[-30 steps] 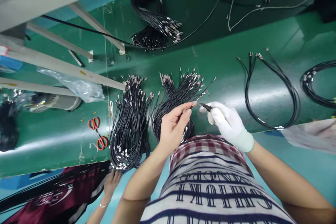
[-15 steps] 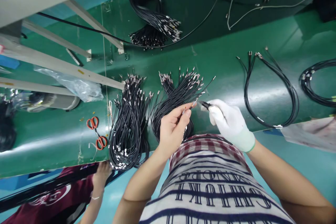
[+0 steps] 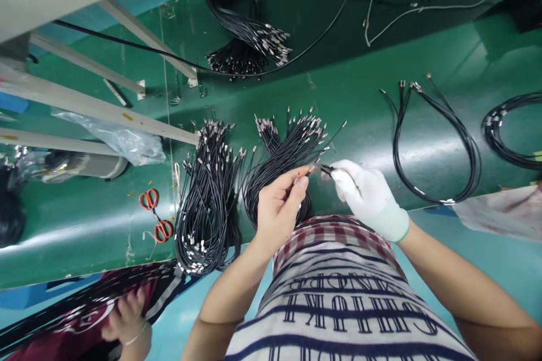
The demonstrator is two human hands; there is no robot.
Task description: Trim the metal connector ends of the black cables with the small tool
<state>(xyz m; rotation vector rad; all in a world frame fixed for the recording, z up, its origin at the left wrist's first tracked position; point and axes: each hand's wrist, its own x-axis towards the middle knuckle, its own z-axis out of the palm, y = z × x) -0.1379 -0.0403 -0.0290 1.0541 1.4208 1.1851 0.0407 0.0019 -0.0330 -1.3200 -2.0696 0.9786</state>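
Observation:
Bare fingers of my left hand pinch the end of a thin black cable, above a looped bundle of black cables with metal ends. White-gloved, my right hand is closed around a small black-handled tool. The tool points left and its tip meets the cable end at my left fingertips. Its exact kind is too small to tell. Left of my left hand lies a second cable bundle.
Orange-handled scissors lie on the green table. Further cable bundles rest at the back, and cable coils at the right. Metal frame bars cross the left side. A co-worker's hand shows at lower left.
My right hand has moved slightly left, bringing the tool's tip to the cable end. My left hand stays about still. The co-worker's hand has shifted left and down, away from the table edge.

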